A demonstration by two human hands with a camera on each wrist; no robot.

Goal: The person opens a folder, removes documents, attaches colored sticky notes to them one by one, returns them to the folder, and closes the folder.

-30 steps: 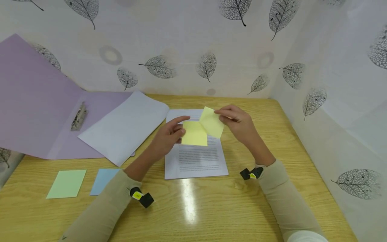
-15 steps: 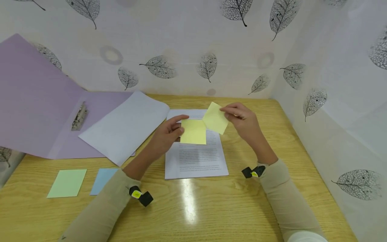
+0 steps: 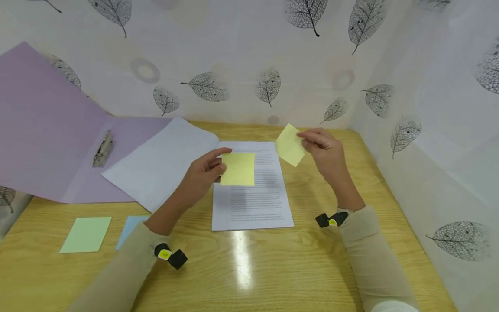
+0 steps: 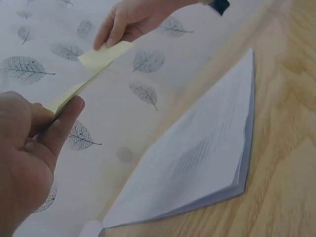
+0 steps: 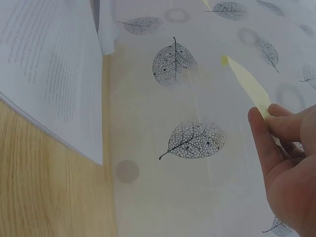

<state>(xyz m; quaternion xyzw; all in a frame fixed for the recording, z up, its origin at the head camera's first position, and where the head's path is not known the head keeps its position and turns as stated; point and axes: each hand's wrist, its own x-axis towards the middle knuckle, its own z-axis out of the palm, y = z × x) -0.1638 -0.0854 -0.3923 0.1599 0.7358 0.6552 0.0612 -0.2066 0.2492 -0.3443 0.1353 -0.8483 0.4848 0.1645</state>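
My left hand [image 3: 199, 178] pinches the left edge of a yellow sticky pad [image 3: 238, 169], held above the printed pages [image 3: 255, 208]. To its right, my right hand [image 3: 325, 151] pinches a pale yellow sheet [image 3: 290, 145] between thumb and fingers, tilted and apart from the pad. In the left wrist view the left hand [image 4: 24, 153] grips the pad, seen nearly edge-on. The right wrist view has the right hand [image 5: 291, 153] holding the thin sheet [image 5: 248, 84] by its lower end.
At the left lies an open purple folder [image 3: 50, 125] with a metal clip [image 3: 103, 149], white sheets [image 3: 160, 162] turned over across it. A green square [image 3: 85, 234] and a blue square [image 3: 130, 229] lie in front. A leaf-patterned curtain [image 3: 234, 47] stands behind the wooden table [image 3: 273, 268].
The right hand has moved right and slightly up with the pale sheet, which now hangs apart from the pad. The left hand has shifted left with the pad.
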